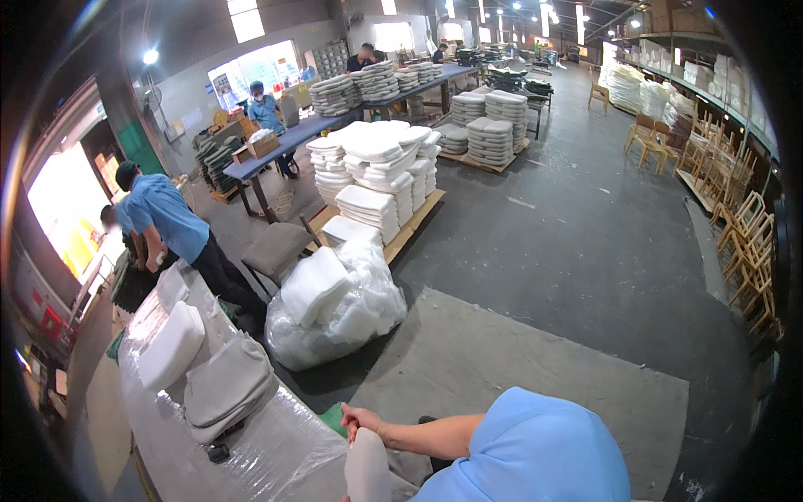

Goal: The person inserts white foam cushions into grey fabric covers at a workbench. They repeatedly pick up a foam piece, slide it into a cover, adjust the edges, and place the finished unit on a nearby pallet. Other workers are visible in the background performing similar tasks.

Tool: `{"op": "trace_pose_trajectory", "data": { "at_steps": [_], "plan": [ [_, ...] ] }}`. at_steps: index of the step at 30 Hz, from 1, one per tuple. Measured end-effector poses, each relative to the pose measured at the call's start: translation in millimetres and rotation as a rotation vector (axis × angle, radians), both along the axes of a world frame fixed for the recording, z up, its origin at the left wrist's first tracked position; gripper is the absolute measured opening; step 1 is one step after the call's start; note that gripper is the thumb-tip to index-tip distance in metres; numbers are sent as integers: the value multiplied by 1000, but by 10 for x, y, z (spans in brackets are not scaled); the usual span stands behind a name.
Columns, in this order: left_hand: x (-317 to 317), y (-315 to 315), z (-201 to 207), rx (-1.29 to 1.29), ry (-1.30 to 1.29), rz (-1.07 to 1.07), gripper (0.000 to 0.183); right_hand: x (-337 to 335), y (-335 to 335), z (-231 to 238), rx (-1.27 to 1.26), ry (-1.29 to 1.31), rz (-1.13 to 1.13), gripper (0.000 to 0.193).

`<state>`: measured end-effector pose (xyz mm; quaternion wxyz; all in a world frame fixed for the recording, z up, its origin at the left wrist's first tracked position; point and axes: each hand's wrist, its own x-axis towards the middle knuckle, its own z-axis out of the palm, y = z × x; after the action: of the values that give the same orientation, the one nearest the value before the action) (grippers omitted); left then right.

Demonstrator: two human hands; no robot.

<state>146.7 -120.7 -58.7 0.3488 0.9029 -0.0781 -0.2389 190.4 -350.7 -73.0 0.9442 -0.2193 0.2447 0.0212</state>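
My right hand (362, 421) comes in from the lower right under a light blue sleeve. Its fingers are closed on the upper end of a pale seat cushion (369, 470), which stands on edge at the bottom of the picture. A sliver of skin at the lower rim beside the cushion may be my left hand (344, 499); its fingers are hidden. Left of the cushion, a plastic-covered table (284, 443) carries a white foam pad (171, 345), a pile of grey covers (226, 385) and a small black object (218, 453).
A clear bag of white foam (335, 314) stands beyond the table, near a dark chair (280, 248). White pads are stacked on a pallet (418, 226). Two co-workers (171, 217) bend over the table's far left end. Wooden chair frames (749, 243) line the right wall.
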Motion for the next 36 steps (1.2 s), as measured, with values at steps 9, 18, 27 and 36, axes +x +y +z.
{"op": "trace_pose_trajectory", "data": {
  "at_steps": [9,18,27,36],
  "plan": [
    [34,310,-11,81,-24,-37,48,-210,-425,-125,-421,147,359,42],
    [-173,603,205,117,-101,187,53,194,-394,68,-610,-24,1000,53],
    [-234,485,334,177,-265,249,51,473,313,251,-1748,-421,1723,49],
    [-244,722,163,35,-272,404,48,634,592,451,-1930,-767,1382,32]
  ]
}}
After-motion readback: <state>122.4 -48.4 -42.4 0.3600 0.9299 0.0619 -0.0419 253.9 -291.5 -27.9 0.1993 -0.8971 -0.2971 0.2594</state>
